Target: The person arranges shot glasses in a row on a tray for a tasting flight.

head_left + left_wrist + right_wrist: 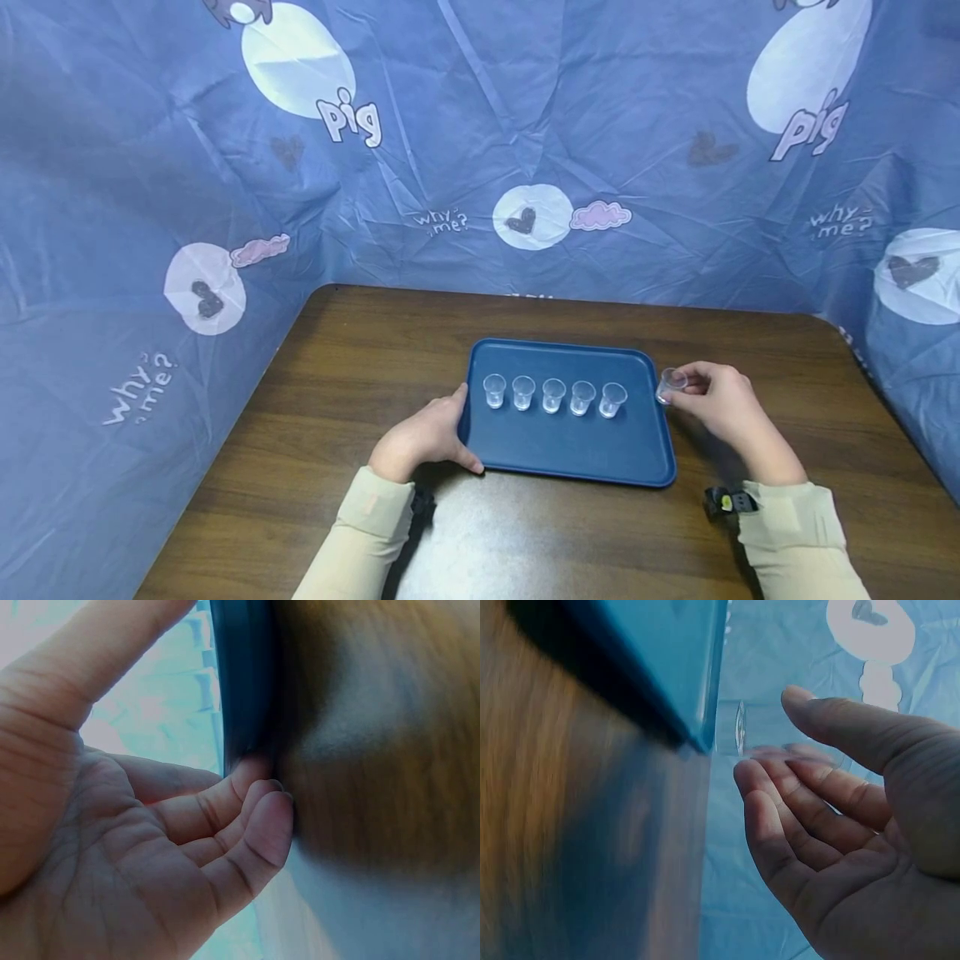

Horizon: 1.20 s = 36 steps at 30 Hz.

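Note:
A blue tray (555, 446) lies on the wooden table, with several small clear cups (553, 395) upright in a row across it. My left hand (431, 433) holds the tray by its near left corner, thumb by the front edge and fingers along the left side. In the left wrist view the curled fingers (262, 825) touch the tray's edge (244, 682). My right hand (731, 404) pinches another small clear cup (671, 385) between thumb and fingers. This cup is roughly upright at the tray's right rim, its base overlapping the rim in the head view.
The brown table (360, 358) extends around the tray on every side. A blue printed cloth (450, 150) hangs behind the table and along its sides. A dark wrist strap (731, 502) is on the right sleeve.

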Available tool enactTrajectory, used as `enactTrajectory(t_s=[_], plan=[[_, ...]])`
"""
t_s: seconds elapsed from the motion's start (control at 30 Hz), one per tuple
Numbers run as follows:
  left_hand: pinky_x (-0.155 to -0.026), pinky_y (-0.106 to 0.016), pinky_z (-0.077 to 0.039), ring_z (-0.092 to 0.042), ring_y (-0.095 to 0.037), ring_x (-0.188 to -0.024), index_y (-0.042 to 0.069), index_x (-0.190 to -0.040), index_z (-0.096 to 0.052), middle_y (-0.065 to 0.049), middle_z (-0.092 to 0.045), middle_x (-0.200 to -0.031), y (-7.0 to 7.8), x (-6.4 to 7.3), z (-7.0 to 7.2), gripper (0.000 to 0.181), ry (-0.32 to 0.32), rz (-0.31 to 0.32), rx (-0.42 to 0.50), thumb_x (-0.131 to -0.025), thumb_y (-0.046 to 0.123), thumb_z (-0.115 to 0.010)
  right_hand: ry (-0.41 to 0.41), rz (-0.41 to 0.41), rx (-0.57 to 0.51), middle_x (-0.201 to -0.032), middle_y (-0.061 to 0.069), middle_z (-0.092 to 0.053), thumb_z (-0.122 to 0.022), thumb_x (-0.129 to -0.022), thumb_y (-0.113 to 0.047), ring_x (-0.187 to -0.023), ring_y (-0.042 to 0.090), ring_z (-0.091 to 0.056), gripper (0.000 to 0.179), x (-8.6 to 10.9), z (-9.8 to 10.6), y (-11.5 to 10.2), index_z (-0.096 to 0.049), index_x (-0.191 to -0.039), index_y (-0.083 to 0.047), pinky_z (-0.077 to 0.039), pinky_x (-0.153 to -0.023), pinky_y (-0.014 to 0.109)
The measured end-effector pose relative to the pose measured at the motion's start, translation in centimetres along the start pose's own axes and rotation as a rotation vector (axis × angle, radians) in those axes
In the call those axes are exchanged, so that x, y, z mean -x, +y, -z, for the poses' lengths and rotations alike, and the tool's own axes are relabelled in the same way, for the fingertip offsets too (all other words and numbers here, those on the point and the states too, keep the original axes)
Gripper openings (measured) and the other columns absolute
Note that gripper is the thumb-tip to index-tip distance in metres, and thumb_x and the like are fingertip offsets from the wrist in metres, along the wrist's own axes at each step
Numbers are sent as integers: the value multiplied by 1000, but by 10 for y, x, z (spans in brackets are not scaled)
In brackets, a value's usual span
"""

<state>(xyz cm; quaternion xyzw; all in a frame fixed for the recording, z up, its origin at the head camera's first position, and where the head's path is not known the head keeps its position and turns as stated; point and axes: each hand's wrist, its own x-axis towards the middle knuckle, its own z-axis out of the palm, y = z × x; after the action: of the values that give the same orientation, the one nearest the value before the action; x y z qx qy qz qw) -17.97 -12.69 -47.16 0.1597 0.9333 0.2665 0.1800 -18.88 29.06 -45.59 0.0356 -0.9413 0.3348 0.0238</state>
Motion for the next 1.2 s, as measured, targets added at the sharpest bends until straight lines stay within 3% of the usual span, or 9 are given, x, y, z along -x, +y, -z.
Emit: enactTrajectory(t_s=[0.17,0.43,1.2], plan=[[-112,-45,-35,-42,-39,-138,-13,-156,-19,-31,-41,-150,0,1,0,133,1,6,2,-62,35,-100,-45,35,-30,-97,14,-72,-83,-87,-16,-87,27,-68,32,1,-9,-11,-71,-108,5,-57,-69,37],[-111,-44,-36,-44,-38,-136,-14,-155,-18,-32,-42,-150,1,1,1,133,0,5,11,-62,34,-101,-106,17,-24,-94,9,-70,-83,-86,-14,-85,24,-65,32,1,-23,-17,-71,-109,4,-57,-68,38],[-112,-45,-35,-42,-38,-138,-13,-156,-18,-31,-40,-151,2,0,1,133,-8,6,4,-63,35,-100,-134,-12,-15,-97,11,-71,-83,-85,-13,-87,24,-64,32,4,-29,-19,-71,-109,5,-57,-71,38]])
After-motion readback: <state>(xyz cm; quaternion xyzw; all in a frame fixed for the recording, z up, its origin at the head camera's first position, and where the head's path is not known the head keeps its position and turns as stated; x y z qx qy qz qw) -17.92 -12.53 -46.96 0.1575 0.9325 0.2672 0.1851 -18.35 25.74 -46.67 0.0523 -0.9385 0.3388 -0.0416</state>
